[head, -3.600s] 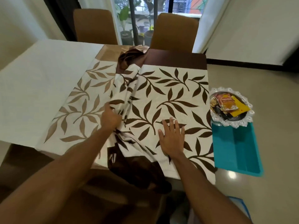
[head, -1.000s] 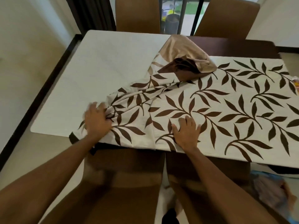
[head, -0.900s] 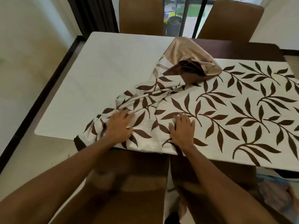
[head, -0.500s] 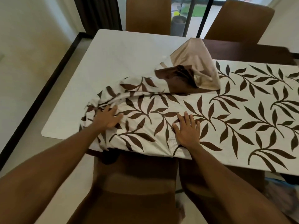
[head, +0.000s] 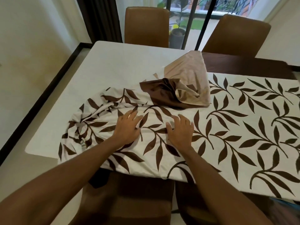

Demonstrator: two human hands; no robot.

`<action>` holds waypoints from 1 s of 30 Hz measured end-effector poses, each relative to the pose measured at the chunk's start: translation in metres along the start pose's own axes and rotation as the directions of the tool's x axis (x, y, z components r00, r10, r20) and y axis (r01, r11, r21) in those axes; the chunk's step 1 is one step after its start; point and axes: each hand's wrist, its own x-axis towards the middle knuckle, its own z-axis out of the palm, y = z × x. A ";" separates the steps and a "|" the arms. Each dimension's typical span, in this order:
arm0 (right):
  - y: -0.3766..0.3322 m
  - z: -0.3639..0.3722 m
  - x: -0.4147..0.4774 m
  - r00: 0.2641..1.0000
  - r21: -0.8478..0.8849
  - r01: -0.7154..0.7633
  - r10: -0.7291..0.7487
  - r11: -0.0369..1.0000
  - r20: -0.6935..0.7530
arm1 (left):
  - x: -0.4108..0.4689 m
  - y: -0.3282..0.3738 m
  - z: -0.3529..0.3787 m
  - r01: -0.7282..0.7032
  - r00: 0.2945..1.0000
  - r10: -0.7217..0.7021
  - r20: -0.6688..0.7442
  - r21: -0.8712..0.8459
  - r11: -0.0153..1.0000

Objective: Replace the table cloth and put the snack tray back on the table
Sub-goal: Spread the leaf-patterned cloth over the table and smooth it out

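Head view: I have both palms on the cream table cloth with brown leaf print (head: 235,127). It lies smooth across the right of the white-topped desk (head: 113,65) and rumpled at the near left. My left grip (head: 128,127) rests flat on the cloth, fingers spread, grasping nothing. My right grip (head: 180,130), just beside it, is likewise released and presses the fabric. A tan and dark-brown turned-back corner (head: 186,88) sits heaped toward the far side. The snack tray is out of view. I judge the spreading step roughly midway. Next comes drawing the bunched left end over the bare desk, flattening the heap, then fetching the tray.
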 end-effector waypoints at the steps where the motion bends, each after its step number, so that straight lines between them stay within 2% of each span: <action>1: 0.001 0.002 0.019 1.000 0.032 -0.008 0.008 0.999 0.012 | 0.021 0.009 0.004 -0.022 1.000 0.022 0.020 0.026 0.999; 3: -0.002 0.008 0.044 0.996 0.083 -0.039 0.032 0.996 0.077 | 0.050 0.012 0.008 0.015 0.994 -0.019 0.109 0.041 0.999; 5: 0.007 0.022 0.052 0.994 0.052 -0.038 0.033 0.998 0.103 | 0.071 0.009 0.020 0.107 0.977 -0.110 0.183 0.026 0.994; 8: 0.019 0.039 0.045 0.999 -0.040 0.021 -0.020 0.999 0.048 | 0.080 -0.007 0.033 0.137 0.976 -0.149 0.162 0.083 0.987; 12: 0.019 0.040 0.046 0.999 -0.047 0.026 -0.025 0.999 0.025 | 0.091 -0.036 0.025 0.157 0.975 -0.169 0.142 0.088 0.984; 16: 0.017 0.040 0.045 0.999 -0.073 0.006 -0.003 0.997 0.050 | 0.110 -0.080 0.003 0.226 0.943 -0.236 0.235 0.068 0.972; 19: 0.015 0.038 0.047 0.997 -0.077 0.000 0.006 0.997 0.077 | 0.116 -0.101 -0.020 0.272 0.921 -0.256 0.294 -0.013 0.962; 22: 0.014 0.037 0.048 0.996 -0.067 -0.009 0.014 0.998 0.086 | 0.106 -0.107 -0.026 0.150 0.949 -0.135 0.284 -0.031 0.988; 25: 0.004 0.032 0.054 0.989 -0.079 -0.082 0.091 0.993 0.118 | 0.084 -0.112 -0.020 -0.082 0.986 0.085 0.141 -0.032 0.996; 26: -0.009 0.032 0.057 0.981 -0.095 -0.126 0.139 0.987 0.137 | 0.074 -0.121 -0.017 -0.187 0.980 0.186 0.071 0.013 0.982; 28: -0.033 0.031 0.061 0.972 -0.119 -0.181 0.196 0.976 0.127 | 0.064 -0.132 -0.014 -0.366 0.924 0.378 -0.054 0.157 0.917; 30: -0.080 0.045 0.054 0.983 -0.107 -0.172 0.178 0.979 0.050 | 0.060 -0.163 -0.007 -0.448 0.867 0.486 -0.111 0.255 0.857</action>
